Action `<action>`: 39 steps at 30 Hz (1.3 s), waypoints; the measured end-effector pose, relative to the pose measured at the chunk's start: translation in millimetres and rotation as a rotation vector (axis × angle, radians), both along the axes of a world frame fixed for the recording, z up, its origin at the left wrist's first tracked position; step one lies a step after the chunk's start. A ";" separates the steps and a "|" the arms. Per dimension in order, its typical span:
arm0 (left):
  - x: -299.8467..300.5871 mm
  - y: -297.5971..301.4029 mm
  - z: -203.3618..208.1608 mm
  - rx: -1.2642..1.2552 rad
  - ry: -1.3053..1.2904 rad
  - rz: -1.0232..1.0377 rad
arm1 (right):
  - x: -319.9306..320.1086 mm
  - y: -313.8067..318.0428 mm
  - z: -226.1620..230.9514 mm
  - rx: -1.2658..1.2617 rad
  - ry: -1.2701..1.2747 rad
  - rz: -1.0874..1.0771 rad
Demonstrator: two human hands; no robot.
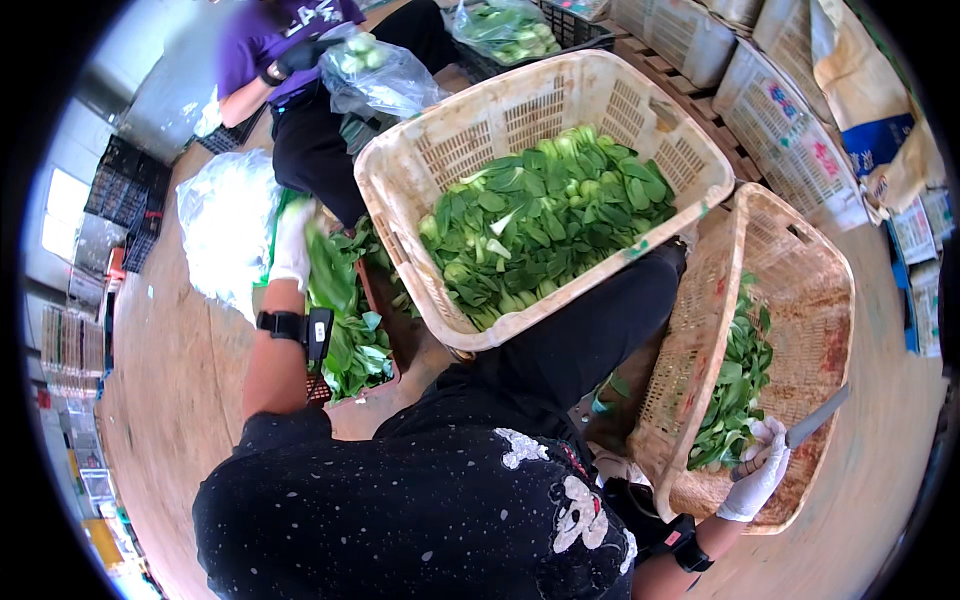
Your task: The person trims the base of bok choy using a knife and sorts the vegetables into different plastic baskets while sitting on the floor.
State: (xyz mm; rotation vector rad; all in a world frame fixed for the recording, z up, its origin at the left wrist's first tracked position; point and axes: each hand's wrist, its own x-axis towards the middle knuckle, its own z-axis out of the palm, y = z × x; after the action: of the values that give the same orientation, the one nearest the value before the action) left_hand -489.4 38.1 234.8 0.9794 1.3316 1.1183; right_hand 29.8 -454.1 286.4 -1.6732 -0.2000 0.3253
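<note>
My right hand, in a white glove, is closed around a knife whose blade points up and to the right. It is over the right-hand plastic basket, which has loose green leaves lying inside. My left hand, also gloved in white, reaches forward on the left, smeared by motion. It is beside large leafy greens in a red crate; whether its fingers hold any cannot be made out. A big cream basket in front of me holds many bok choy.
Across from me a person in a purple top handles a clear bag of bok choy. A clear plastic bag lies on the floor at left. Black crates stand beyond it. Pale crates line the far right.
</note>
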 end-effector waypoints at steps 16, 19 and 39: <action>223.0 166.0 -38.3 -0.120 0.509 -0.596 | -4.6 21.1 -97.9 -0.369 0.133 -0.155; 242.1 225.1 -170.3 -0.247 0.813 -0.736 | -15.6 11.2 -124.9 -0.459 -0.011 -0.238; 192.7 234.7 -329.2 -0.450 0.417 0.114 | -15.2 40.6 -110.3 -0.798 -0.194 -0.182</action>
State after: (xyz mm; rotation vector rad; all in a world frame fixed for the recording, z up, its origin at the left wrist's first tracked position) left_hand -296.7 272.8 -94.5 0.8290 1.8958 0.6629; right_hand 14.6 -413.4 176.1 -2.4967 -0.0560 0.1002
